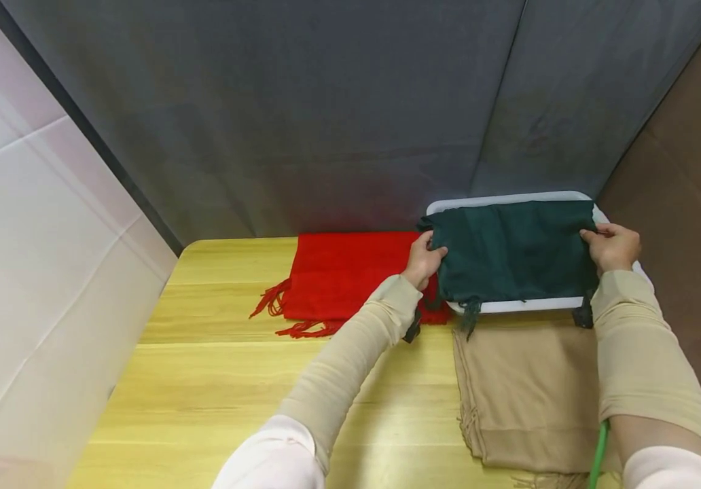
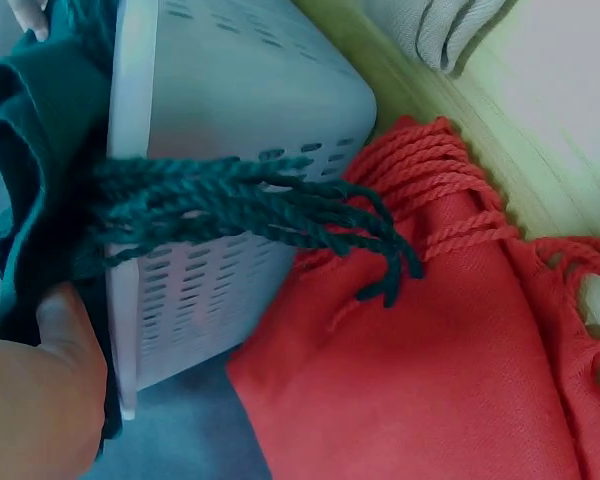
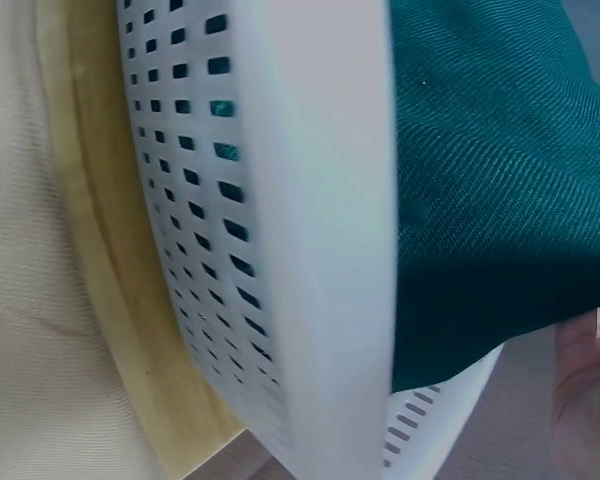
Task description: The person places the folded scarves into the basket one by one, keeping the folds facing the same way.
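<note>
A folded dark green scarf with fringe lies across the top of a white plastic basket with slotted walls. My left hand pinches the scarf's left edge, thumb on top, as the left wrist view also shows. At the opposite edge, my right hand grips the scarf between thumb and fingers. Green fringe hangs outside the basket wall in the left wrist view. Through the slots in the right wrist view, a little green cloth shows inside the basket.
A folded red scarf lies left of the basket, its fringe spread on the wooden table. In front of the basket is a folded beige scarf. A grey curtain stands behind, a brown panel at right.
</note>
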Demonstrator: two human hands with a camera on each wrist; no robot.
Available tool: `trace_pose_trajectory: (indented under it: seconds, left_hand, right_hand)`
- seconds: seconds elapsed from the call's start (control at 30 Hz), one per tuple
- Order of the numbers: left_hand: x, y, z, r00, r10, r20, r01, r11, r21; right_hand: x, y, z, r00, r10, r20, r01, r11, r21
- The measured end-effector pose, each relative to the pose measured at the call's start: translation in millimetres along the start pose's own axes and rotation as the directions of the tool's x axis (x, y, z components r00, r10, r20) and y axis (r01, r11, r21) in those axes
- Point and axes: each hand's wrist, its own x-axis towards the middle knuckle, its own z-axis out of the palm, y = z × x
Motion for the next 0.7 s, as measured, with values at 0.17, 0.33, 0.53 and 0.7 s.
trace_pose_trajectory:
  seconds: [0.17, 0.33, 0.53, 0.7]
  left_hand:
    - [59.6, -59.3, 11.0, 0.998, 0.063, 0.012, -0.064, 0.998, 0.015]
    - [92.0, -89.7, 21.1, 1.000, 0.029, 0.007, -0.029, 0.997, 0.077]
    - [106.4, -114.2, 25.0, 0.994, 0.097, -0.052, -0.086, 0.981, 0.172]
    - [113.0, -116.8, 28.0, 0.989, 0.124, -0.077, -0.103, 0.968, 0.229]
  right_hand:
    - [2.9, 6.5, 2.8, 1.000, 0.008, -0.008, -0.008, 1.000, -0.005]
    - [4.6, 15.1, 2.5, 0.999, -0.014, -0.032, 0.014, 1.000, -0.015]
    - [2.6, 20.3, 5.9, 0.999, 0.000, -0.044, 0.000, 1.000, 0.002]
    - [2.7, 20.7, 7.6, 0.999, 0.030, -0.031, -0.030, 0.999, 0.011]
